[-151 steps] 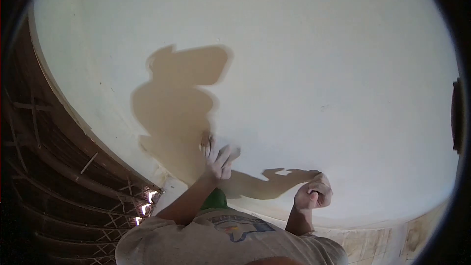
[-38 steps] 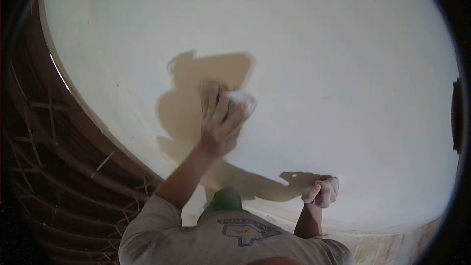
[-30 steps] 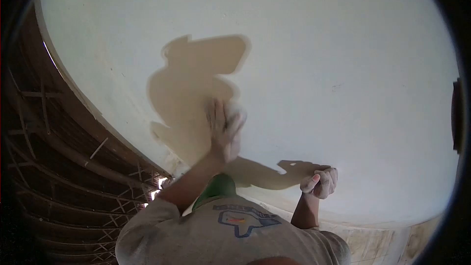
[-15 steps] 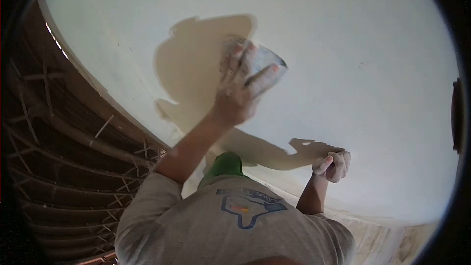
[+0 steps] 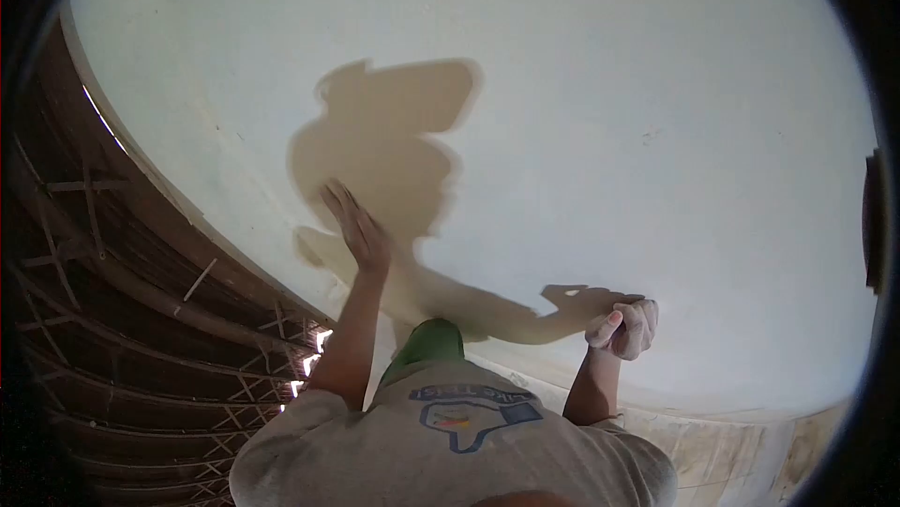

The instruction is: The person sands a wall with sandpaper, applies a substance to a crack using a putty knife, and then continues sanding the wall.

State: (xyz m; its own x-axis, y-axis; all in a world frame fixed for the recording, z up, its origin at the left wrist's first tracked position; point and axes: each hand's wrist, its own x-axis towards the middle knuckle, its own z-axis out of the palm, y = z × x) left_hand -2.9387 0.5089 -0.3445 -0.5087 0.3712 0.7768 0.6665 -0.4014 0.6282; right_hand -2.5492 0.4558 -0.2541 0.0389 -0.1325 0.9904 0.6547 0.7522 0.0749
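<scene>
- Hands: two, both bare, set well apart in front of one pale wall (image 5: 600, 151), which fills most of the view.
- Left hand (image 5: 358, 230): fingers nearly straight and held side by side, over the tan shadow; cannot tell whether it grips anything beneath or whether it presses on the wall.
- Right hand (image 5: 624, 330): fingers curled together into a loose fist, thumb folded on top, pale dust on the skin. Lies close to the wall; nothing visible inside the grip.
- Shadow (image 5: 375, 151): one large, joined shape on the wall, a narrow arm of it running across to the right hand.
- Shirt (image 5: 394, 451): one, grey-brown, bearing one blue-outlined thumb print (image 5: 473, 421) with lettering beside it.
- Green garment (image 5: 429, 343): one visible patch, between the two forearms, beyond the shirt.
- Dark framing (image 5: 122, 319): many crossing strips along the left side, too dim to count; several bright gaps near its inner edge.
- Dark object (image 5: 874, 223): one, at the far right edge, cut off, kind unclear.
</scene>
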